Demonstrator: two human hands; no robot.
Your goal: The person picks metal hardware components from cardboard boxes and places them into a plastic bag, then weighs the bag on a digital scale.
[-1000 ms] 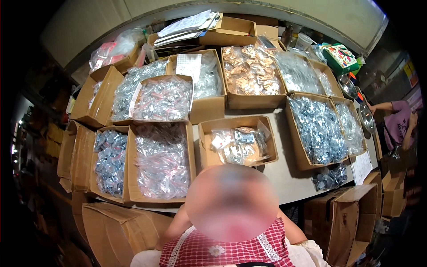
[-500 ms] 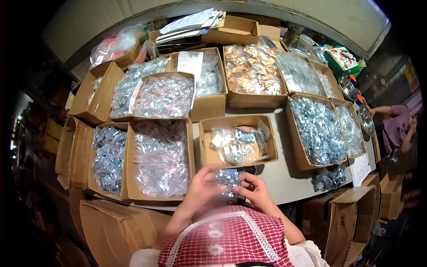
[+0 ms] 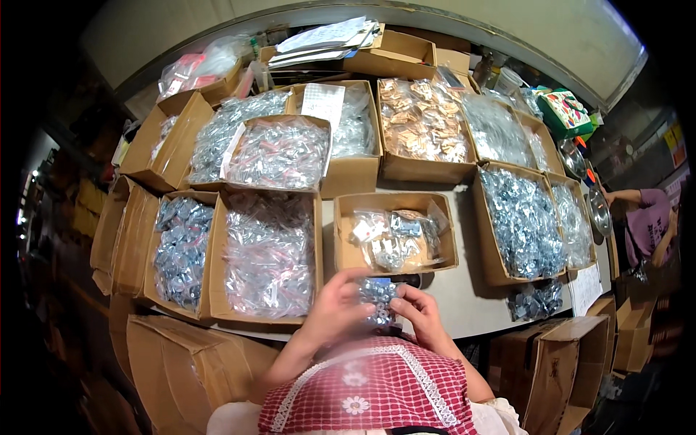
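Between my two hands, just above the table's near edge, is a small clear plastic bag of shiny metal parts [image 3: 378, 291]. Some of the parts look like round washers, and a blue strip shows near the bag's top. My left hand [image 3: 336, 306] grips its left side with bent fingers. On the right side, my right hand [image 3: 422, 310] pinches it between thumb and fingers. Just beyond them stands an open cardboard box [image 3: 348, 250] holding several small bags of metal pieces [image 3: 395, 243].
Boxes of bagged parts stand left [image 3: 268, 254], right [image 3: 520, 221] and behind, one with copper-coloured pieces [image 3: 424, 119]. Loose dark metal parts [image 3: 536, 299] lie beside a paper sheet [image 3: 584, 290]. Cartons [image 3: 185, 362] flank me below the table. Another person [image 3: 645, 225] is at far right.
The view has shifted slightly, so the boxes appear a little farther right. Both hands still hold the bag; more of its round metal pieces show now.
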